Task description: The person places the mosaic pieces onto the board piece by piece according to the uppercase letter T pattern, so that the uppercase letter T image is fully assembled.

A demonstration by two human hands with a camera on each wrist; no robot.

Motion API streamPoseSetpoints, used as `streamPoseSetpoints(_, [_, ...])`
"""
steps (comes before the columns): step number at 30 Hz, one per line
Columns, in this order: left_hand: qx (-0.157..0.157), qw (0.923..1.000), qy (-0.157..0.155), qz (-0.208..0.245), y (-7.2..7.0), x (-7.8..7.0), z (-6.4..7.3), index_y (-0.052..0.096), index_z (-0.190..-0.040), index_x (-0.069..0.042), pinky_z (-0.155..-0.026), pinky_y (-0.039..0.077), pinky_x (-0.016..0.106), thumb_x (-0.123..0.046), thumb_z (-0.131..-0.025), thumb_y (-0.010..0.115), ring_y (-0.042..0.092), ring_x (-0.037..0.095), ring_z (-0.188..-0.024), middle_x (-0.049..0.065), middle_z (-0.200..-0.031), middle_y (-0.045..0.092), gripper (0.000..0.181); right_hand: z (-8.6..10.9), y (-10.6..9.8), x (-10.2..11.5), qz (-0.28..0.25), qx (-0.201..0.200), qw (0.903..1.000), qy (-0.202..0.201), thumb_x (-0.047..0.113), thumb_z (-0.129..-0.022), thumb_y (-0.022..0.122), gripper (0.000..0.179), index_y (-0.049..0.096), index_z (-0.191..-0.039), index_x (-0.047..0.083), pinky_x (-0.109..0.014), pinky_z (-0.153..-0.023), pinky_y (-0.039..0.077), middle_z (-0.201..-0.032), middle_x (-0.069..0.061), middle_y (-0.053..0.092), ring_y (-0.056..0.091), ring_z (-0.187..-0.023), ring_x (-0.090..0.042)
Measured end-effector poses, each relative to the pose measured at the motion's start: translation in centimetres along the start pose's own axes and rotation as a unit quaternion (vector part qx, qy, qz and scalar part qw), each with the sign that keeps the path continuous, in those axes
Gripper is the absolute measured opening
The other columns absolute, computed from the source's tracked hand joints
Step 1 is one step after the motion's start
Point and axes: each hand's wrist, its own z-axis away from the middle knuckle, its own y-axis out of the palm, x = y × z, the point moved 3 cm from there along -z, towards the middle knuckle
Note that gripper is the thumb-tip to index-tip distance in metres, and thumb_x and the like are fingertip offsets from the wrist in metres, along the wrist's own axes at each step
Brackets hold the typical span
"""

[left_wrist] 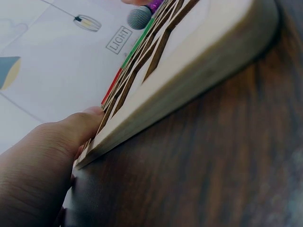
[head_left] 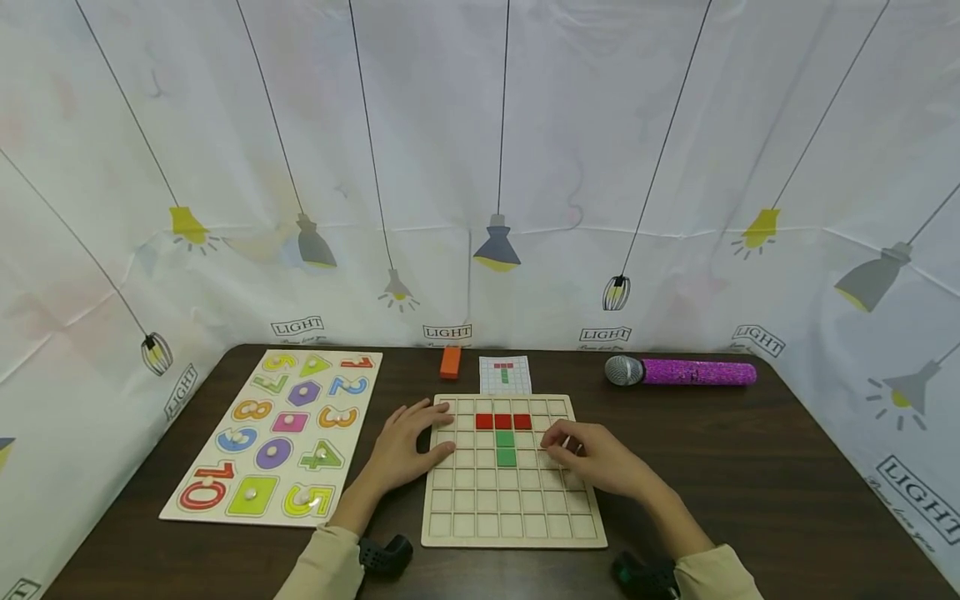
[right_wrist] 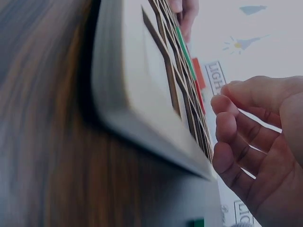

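Note:
A square wooden grid board [head_left: 509, 502] lies flat on the table. Three red tiles [head_left: 503, 422] form a row in its upper part, with two green tiles [head_left: 506, 447] below the middle one, making a T. My left hand [head_left: 405, 442] rests at the board's left edge, fingers extended and thumb [left_wrist: 87, 124] touching its rim. Over the right side of the board hovers my right hand [head_left: 596, 457], its fingers loosely bent with nothing visible between them. Behind the board, a paper card [head_left: 505, 376] shows a printed red-and-green T on a grid.
A number-and-shape peg puzzle [head_left: 273, 437] lies to the left. An orange block [head_left: 450, 363] stands at the back, left of the card. Back right is a microphone with a glittery purple handle [head_left: 697, 372]. A printed curtain [head_left: 555, 167] hangs behind the dark table [head_left: 787, 500].

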Motion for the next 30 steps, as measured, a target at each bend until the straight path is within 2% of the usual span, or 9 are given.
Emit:
streamPoseSetpoints(9, [-0.002, 1.0, -0.009, -0.002, 0.0, 0.2, 0.1, 0.062, -0.124, -0.02, -0.114, 0.02, 0.058, -0.044, -0.086, 0.065, 0.037, 0.029, -0.138, 0.0, -0.14, 0.053, 0.045, 1.2, -1.3, -1.0, 0.003, -0.017, 0.9998, 0.007, 0.027, -0.094, 0.058, 0.017, 0.063, -0.105, 0.015, -0.022, -0.064, 0.049, -0.092, 0.0, 0.065, 0.056, -0.076, -0.007])
streamPoseSetpoints(19, [0.0, 1.0, -0.006, -0.002, 0.2, 0.3, 0.0, 0.062, -0.125, -0.02, -0.113, 0.021, 0.059, -0.044, -0.086, 0.065, 0.037, 0.03, -0.138, -0.001, -0.14, 0.052, 0.045, 2.7, -2.8, -2.1, 0.008, -0.014, 0.9995, 0.026, 0.026, -0.095, 0.057, 0.018, 0.062, -0.107, 0.013, -0.023, -0.066, 0.049, -0.094, -0.001, 0.066, 0.057, -0.078, -0.007])
streamPoseSetpoints(30, [-0.001, 1.0, -0.005, 0.004, 0.2, 0.1, 0.0, 0.062, -0.125, -0.019, -0.113, 0.02, 0.059, -0.044, -0.086, 0.065, 0.037, 0.03, -0.138, 0.0, -0.14, 0.052, 0.046, 4.3, -4.1, -3.7, 0.055, 0.001, 0.9977, 0.04, 0.027, -0.093, 0.06, 0.016, 0.063, -0.105, 0.017, -0.023, -0.07, 0.048, -0.096, 0.006, 0.063, 0.055, -0.082, -0.004])
